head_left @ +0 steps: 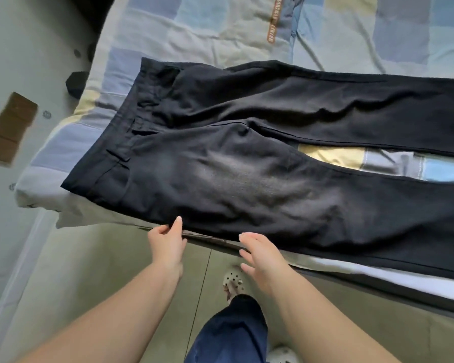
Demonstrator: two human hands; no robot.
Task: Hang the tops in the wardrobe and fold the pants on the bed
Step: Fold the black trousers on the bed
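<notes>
Black pants (247, 153) lie spread flat on the bed (194, 30), waistband to the left, both legs running off to the right with a gap between them. My left hand (168, 242) pinches the near edge of the pants at the hip, thumb on top of the cloth. My right hand (262, 258) hovers just beside the same near edge, fingers apart, holding nothing.
The bed has a patchwork quilt in blue, grey and yellow; its near edge runs diagonally past my hands. Below is tiled floor with my feet in white clogs (233, 284). A brown flat object (11, 127) and a dark object (76, 83) lie at the left.
</notes>
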